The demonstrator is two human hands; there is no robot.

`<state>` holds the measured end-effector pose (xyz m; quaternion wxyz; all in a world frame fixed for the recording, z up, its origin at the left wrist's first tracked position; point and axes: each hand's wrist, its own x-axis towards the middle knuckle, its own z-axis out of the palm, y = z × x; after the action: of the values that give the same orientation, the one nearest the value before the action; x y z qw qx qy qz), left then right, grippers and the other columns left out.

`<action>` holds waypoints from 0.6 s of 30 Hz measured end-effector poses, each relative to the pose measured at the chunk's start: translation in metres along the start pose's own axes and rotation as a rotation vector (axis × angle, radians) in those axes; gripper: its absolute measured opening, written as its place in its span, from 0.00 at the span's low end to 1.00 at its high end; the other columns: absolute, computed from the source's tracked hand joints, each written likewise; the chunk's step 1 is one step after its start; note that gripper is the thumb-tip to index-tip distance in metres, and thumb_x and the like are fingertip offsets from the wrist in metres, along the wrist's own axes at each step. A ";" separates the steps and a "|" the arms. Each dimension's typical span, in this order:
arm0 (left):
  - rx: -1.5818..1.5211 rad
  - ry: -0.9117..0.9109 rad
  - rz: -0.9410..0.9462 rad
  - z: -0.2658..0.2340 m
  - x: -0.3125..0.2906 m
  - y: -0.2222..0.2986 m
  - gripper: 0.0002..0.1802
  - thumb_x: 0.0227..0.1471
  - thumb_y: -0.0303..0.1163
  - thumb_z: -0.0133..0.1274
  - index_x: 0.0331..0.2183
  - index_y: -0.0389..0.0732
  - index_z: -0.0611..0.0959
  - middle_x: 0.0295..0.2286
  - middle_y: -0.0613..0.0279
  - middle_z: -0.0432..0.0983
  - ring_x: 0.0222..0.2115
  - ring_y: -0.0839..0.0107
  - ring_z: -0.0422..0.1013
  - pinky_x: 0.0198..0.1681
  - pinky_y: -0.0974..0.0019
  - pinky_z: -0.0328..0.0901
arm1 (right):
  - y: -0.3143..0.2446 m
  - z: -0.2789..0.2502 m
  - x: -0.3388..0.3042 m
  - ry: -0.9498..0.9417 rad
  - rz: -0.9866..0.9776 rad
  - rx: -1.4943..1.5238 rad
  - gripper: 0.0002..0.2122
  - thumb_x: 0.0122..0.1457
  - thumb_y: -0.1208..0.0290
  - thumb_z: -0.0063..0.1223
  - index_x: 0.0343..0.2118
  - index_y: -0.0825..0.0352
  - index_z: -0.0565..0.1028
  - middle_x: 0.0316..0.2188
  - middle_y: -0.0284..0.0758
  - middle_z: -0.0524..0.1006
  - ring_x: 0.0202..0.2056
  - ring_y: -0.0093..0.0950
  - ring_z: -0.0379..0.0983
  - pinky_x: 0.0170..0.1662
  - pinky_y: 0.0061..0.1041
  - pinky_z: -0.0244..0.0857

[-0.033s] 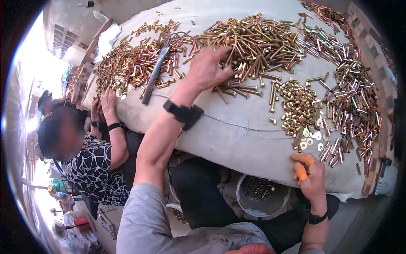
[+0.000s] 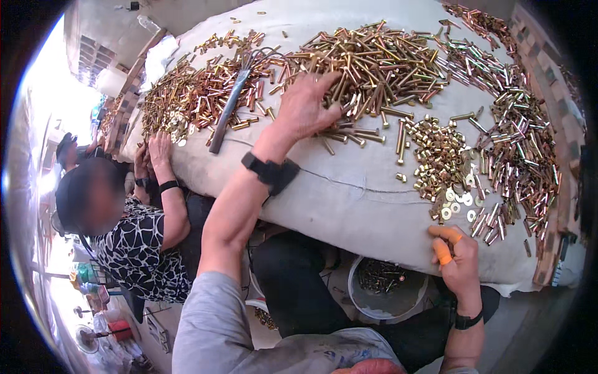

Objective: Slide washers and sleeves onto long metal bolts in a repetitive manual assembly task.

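My left hand [image 2: 306, 106] reaches into the near left side of a big heap of long brass-coloured bolts [image 2: 374, 62]. Its thumb and index finger are spread apart, touching the bolts; no bolt is seen gripped. My right hand [image 2: 461, 257] rests at the near edge of the cloth-covered table [image 2: 349, 218]. Orange covers wrap two of its digits, which are loosely bent and apart, with nothing visible between them. Beyond it lie flat washers [image 2: 458, 206] and a pile of brass-coloured nuts [image 2: 436, 153].
A grey-handled tool [image 2: 229, 109] lies left of my left hand, beside another bolt heap [image 2: 205, 93]. More bolts [image 2: 520, 143] spread along the right wooden rim [image 2: 554, 81]. A bucket [image 2: 358, 293] with metal pieces stands below the edge. A co-worker [image 2: 149, 249] sits at left.
My left hand has drawn slightly back toward me, and a bolt just below its fingers has shifted a little. My right hand stays in place.
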<state>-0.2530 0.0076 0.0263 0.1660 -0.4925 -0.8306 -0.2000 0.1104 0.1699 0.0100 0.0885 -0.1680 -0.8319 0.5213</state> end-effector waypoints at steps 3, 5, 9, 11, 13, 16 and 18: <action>0.054 -0.154 -0.083 -0.015 -0.018 0.022 0.30 0.43 0.35 0.54 0.51 0.43 0.73 0.40 0.50 0.73 0.41 0.55 0.68 0.47 0.56 0.63 | -0.002 -0.001 0.001 0.003 -0.030 -0.016 0.07 0.58 0.76 0.50 0.37 0.70 0.76 0.21 0.34 0.71 0.18 0.21 0.69 0.22 0.20 0.63; -0.026 -0.119 0.021 -0.015 -0.025 0.022 0.29 0.43 0.33 0.54 0.50 0.44 0.74 0.40 0.52 0.73 0.41 0.54 0.68 0.46 0.55 0.64 | -0.002 0.000 -0.001 0.003 -0.026 -0.012 0.07 0.58 0.76 0.50 0.37 0.70 0.76 0.22 0.34 0.71 0.18 0.21 0.69 0.22 0.20 0.63; -0.033 -0.192 0.091 -0.024 -0.037 0.029 0.26 0.43 0.27 0.52 0.49 0.43 0.74 0.40 0.52 0.73 0.41 0.55 0.68 0.47 0.56 0.64 | -0.004 0.002 0.001 0.006 -0.021 0.000 0.07 0.57 0.77 0.50 0.37 0.70 0.76 0.22 0.34 0.72 0.18 0.20 0.69 0.22 0.21 0.63; -0.027 -0.222 0.102 -0.032 -0.036 0.029 0.27 0.46 0.28 0.53 0.51 0.43 0.73 0.41 0.51 0.73 0.41 0.54 0.69 0.47 0.55 0.65 | -0.003 0.002 0.001 0.010 -0.015 0.002 0.07 0.57 0.77 0.50 0.37 0.70 0.76 0.22 0.34 0.72 0.18 0.20 0.69 0.22 0.20 0.62; -0.241 -0.082 0.081 -0.040 -0.036 0.025 0.28 0.50 0.33 0.55 0.53 0.42 0.71 0.44 0.51 0.74 0.41 0.57 0.72 0.46 0.60 0.67 | -0.003 0.001 0.001 0.018 -0.006 0.001 0.07 0.57 0.77 0.50 0.37 0.70 0.76 0.22 0.34 0.72 0.18 0.20 0.69 0.22 0.20 0.62; -0.422 0.126 -0.307 -0.044 -0.026 -0.020 0.25 0.53 0.38 0.52 0.51 0.39 0.73 0.38 0.46 0.76 0.40 0.57 0.73 0.45 0.61 0.67 | -0.005 0.003 0.001 0.021 0.014 0.035 0.07 0.56 0.78 0.50 0.37 0.70 0.77 0.22 0.33 0.71 0.19 0.20 0.68 0.22 0.19 0.61; -0.388 0.125 -0.362 -0.027 -0.022 -0.092 0.24 0.55 0.38 0.49 0.52 0.38 0.73 0.39 0.48 0.76 0.40 0.61 0.73 0.45 0.64 0.66 | -0.004 0.004 0.003 0.014 -0.012 0.006 0.07 0.56 0.79 0.50 0.37 0.71 0.77 0.22 0.33 0.70 0.18 0.19 0.68 0.21 0.19 0.61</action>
<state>-0.3226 -0.0621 0.0236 0.0812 -0.3452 -0.8395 -0.4117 0.1058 0.1657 0.0116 0.0979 -0.1662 -0.8309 0.5219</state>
